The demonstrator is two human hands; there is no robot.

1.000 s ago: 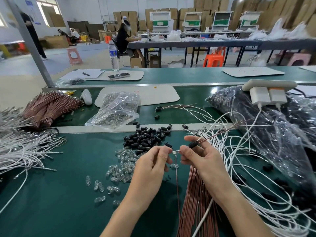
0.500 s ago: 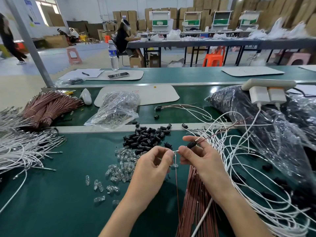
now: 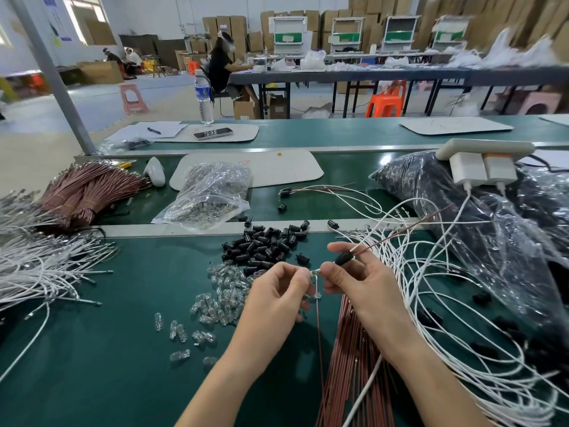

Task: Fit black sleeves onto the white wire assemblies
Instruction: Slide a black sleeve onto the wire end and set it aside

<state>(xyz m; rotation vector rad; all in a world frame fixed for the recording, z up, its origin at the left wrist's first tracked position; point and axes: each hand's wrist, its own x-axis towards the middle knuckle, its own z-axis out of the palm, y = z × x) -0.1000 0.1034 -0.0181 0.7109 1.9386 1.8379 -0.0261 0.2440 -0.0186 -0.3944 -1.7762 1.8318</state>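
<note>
Hands closing in: left hand pinches a clear part, right hand grips the black sleeve, wires trailing to two o'clock; seating looks near.

Bright, even indoor light filled the hall, with daylight glaring through the window at far left. Shadows on the tabletop were soft. Wide-angle distortion curved the edges, and the boxes at upper right were blurred.

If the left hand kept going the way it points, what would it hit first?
Most likely the right hand: its thumb sits just ahead of the left hand, almost touching, though depth is hard to judge.
</note>
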